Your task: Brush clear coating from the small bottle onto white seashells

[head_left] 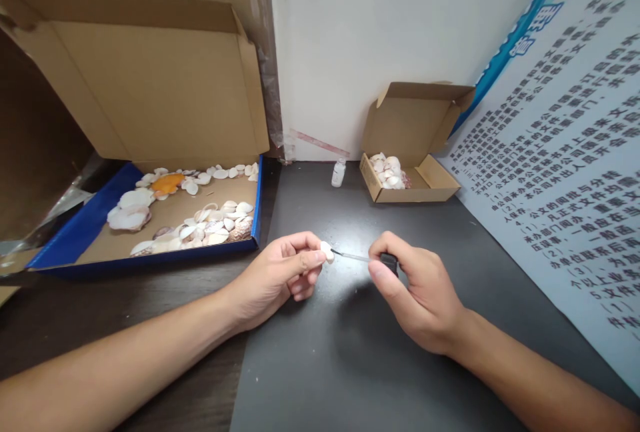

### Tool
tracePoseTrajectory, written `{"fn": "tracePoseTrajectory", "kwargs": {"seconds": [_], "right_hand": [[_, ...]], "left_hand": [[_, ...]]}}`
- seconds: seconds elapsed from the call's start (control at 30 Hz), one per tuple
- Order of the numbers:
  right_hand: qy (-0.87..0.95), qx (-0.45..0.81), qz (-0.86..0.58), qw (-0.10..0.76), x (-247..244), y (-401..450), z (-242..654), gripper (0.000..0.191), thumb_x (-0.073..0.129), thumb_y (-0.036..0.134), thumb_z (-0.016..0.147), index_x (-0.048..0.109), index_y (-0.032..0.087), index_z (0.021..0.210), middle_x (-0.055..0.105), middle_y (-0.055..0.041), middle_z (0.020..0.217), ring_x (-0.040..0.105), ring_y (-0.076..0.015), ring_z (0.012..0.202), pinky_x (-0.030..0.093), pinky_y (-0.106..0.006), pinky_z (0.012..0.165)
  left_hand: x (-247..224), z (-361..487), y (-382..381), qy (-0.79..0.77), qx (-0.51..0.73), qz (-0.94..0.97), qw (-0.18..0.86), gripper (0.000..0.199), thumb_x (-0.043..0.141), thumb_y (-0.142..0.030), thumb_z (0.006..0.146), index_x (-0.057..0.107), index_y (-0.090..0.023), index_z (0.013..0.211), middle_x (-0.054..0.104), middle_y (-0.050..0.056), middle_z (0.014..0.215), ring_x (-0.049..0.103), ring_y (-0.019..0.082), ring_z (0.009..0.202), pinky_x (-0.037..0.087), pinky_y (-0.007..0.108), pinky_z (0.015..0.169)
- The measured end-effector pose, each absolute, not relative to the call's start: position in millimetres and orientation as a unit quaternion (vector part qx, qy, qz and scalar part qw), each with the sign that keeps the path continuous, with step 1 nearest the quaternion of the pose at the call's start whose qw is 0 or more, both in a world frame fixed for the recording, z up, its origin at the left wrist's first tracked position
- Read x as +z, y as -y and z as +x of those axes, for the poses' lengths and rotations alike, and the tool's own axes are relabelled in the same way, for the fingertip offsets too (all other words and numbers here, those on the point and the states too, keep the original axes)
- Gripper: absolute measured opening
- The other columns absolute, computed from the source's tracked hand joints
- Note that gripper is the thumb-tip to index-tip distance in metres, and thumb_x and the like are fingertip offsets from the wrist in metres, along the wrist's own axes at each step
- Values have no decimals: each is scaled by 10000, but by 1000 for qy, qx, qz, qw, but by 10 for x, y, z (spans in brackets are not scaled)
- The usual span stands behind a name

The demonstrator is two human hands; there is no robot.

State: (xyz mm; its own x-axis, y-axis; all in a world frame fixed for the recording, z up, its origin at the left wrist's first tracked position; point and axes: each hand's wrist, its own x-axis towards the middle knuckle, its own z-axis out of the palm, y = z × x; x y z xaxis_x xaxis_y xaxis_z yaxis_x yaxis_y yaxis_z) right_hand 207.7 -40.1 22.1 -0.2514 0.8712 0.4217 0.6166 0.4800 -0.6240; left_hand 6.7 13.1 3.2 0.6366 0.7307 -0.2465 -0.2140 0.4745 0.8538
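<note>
Between thumb and fingers, my left hand point(285, 269) pinches a small white seashell point(327, 251) above the dark mat. My right hand point(420, 285) grips the black cap of a thin brush applicator point(353, 256). The dark brush tip points left and meets the face of the shell, or lies just in front of it; I cannot tell which. Behind the hands stands a small white bottle point(339, 173), upright, its neck apparently without a cap.
On the left, a blue-edged cardboard box point(259, 205) with its lid up holds many white shells and an orange shell point(167, 183). A smaller open carton point(435, 182) with shells stands back right. A printed poster point(565, 185) leans along the right side, before a white wall point(340, 52).
</note>
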Motion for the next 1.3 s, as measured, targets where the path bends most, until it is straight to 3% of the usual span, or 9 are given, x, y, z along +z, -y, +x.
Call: {"fn": "tracePoseTrajectory", "kwargs": {"seconds": [0.13,0.37,0.6,0.83,1.03,1.3], "right_hand": [[776,178,-501,339,219,385,2080,204,457,245,915,413,213,719,376,77,527,374,-87,449,297,-230,470],[775,197,-463,383,209,407,2106,168,445,256,929,429,221,765,398,71,552,377,-99,465,313,-233,476],[777,196,-503,322,201,382,2082,204,451,272,923,417,213,731,401,74,538,378,-92,464,309,-234,486],[773,205,-460,386,209,400,2095,173,450,251,929,422,220,761,403,73,556,380,-95,467,307,-231,478],[771,199,-505,333,204,388,2090,197,455,253,929,419,211,740,386,77,543,375,-89,468,299,-233,490],[778,231,-460,360,184,384,2104,191,450,259,936,420,213,753,398,74,576,374,-88,489,302,-227,506]], "left_hand": [[22,59,-138,-294,294,410,812,203,723,-306,796,584,-158,786,480,-65,547,288,25,432,278,166,440],[30,58,-141,-291,295,406,814,208,726,-299,784,569,-163,794,481,-62,559,294,31,439,289,173,447],[20,62,-144,-286,299,409,814,192,709,-286,804,560,-165,799,476,-67,553,289,31,436,287,173,447],[11,55,-147,-275,296,410,818,149,680,-233,825,552,-160,802,437,-79,540,285,33,443,286,172,450],[2,50,-150,-267,294,409,822,126,635,-210,841,531,-160,791,431,-70,559,330,36,445,275,184,458],[0,32,-160,-272,283,388,834,31,555,-143,777,530,-158,768,443,-34,605,376,56,462,305,201,479]]}}
